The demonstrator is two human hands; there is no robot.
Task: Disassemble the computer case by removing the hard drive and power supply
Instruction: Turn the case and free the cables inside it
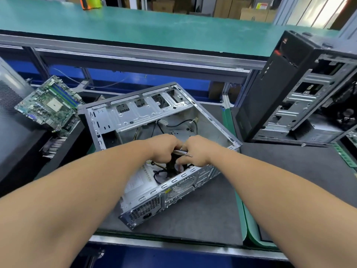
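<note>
Open computer case point(146, 120) lying mid-tabletop point(212, 206); left hand point(164, 147) and right hand point(197, 149) gripping a black cable bundle point(171, 166) above the power supply point(141, 182); motherboard point(48, 103) near left edge.

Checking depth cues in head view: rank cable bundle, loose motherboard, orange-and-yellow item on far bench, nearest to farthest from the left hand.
1. Cable bundle: inside the open case, directly under the left hand, at its fingers.
2. Loose motherboard: off to the left, tilted on a black case.
3. Orange-and-yellow item: far back-left on the green bench.
</note>
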